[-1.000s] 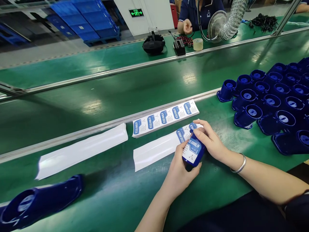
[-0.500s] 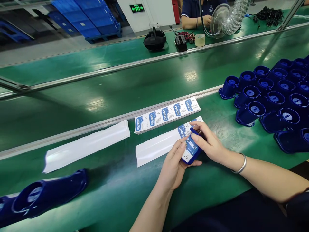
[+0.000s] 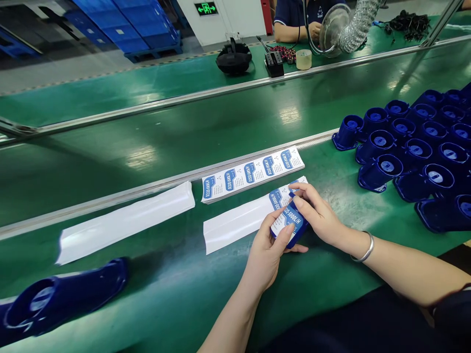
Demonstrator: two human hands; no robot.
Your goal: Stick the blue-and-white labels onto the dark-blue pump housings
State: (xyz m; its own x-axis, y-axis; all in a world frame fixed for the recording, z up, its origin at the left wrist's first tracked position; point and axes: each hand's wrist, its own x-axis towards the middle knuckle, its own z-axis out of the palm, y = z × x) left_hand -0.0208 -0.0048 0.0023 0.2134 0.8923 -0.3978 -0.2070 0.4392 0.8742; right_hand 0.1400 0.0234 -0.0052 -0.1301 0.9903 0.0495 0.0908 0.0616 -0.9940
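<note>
Between my two hands is a dark blue plastic housing with a blue and white label on its upper face. My left hand grips it from the left, thumb lying on the label. My right hand holds its far right edge with bent fingers and thumb. Just behind the hands lies a label strip, mostly bare white backing, with printed labels at its right end, partly covered by my fingers. Beyond it rests a stack of printed label strips.
Many blue housings stand in rows at the right. White backing strips lie at the left, with another blue housing in front. A metal rail runs behind. Across the bench, a co-worker sits near a flexible duct.
My left thumb has moved down across the label, and the housing has turned slightly in my hands. My right hand has barely moved. The view has shifted a little.
</note>
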